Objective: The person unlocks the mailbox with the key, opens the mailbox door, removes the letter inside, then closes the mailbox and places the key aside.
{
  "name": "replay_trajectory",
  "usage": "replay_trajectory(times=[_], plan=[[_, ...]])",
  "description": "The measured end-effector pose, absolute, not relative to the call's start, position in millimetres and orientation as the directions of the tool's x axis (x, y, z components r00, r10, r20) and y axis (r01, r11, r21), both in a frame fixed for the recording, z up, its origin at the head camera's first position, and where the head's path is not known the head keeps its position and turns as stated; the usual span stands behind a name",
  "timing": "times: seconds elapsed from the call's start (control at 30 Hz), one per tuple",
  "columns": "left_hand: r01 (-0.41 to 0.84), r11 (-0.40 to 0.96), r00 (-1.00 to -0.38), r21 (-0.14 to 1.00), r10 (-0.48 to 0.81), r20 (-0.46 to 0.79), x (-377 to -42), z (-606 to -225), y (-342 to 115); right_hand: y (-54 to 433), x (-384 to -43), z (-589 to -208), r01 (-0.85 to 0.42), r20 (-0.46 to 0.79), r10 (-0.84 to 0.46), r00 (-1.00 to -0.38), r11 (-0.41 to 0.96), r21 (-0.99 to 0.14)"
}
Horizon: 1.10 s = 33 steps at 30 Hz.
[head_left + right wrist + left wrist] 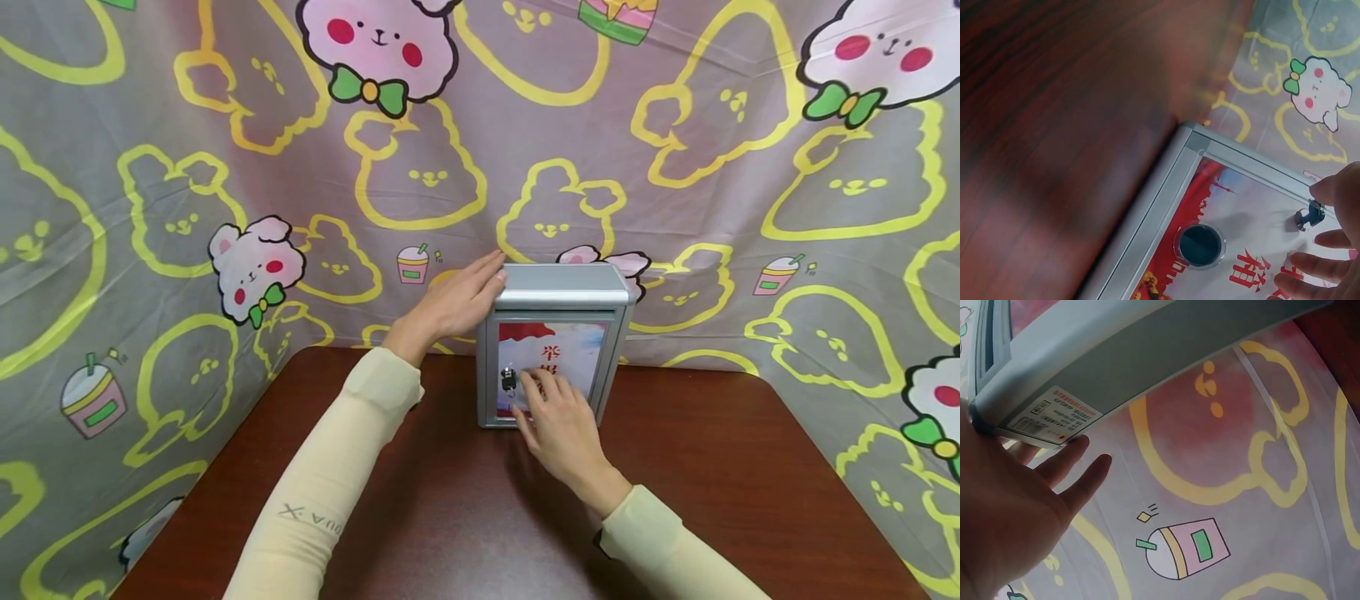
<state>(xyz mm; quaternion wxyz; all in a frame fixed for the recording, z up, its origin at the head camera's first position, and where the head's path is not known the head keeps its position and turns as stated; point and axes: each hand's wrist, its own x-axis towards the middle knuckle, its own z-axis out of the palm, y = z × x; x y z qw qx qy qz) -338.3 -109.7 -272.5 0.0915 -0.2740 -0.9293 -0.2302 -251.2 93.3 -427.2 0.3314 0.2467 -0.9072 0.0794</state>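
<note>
An upright silver-grey metal box (564,287) has a printed front panel (592,342) with red characters. A small lock with a black-headed key (509,380) sticks out near the panel's left edge. My left hand (461,296) rests at the box's upper left corner, fingers extended along its top edge; in the left wrist view, the fingertips lie beside a white label (1057,415). My right hand (562,425) is in front of the panel, just right of the key, with fingers loosely bent. In the right wrist view its thumb (1332,187) and fingers spread around the key (1311,215).
The box stands on a dark red-brown wooden table (450,517), near its back edge. A cartoon-printed cloth (480,150) hangs behind and on both sides. A round dark disc (1200,245) with a clear rim sits low on the panel.
</note>
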Motion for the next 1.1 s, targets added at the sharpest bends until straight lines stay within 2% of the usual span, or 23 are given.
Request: replay_trajectory(times=[0.37,0.73,1.1], plan=[[0.567,0.778,-0.812,0.27,0.472,0.344,-340.2,-277.9,-114.4,87.6,-253.6,-433.2,-0.495,0.638,-0.405,-0.655,0.868,0.041],[0.583,0.78,-0.787,0.23,0.47,0.4,-345.1,-280.6,-114.7,84.0,-262.3,-430.1,-0.511,0.689,-0.406,-0.6,0.858,0.06],[0.566,0.813,-0.767,0.133,0.461,0.446,-346.2,-283.4,-112.6,82.5,-268.6,-425.9,-0.504,0.714,-0.388,-0.582,0.862,0.058]])
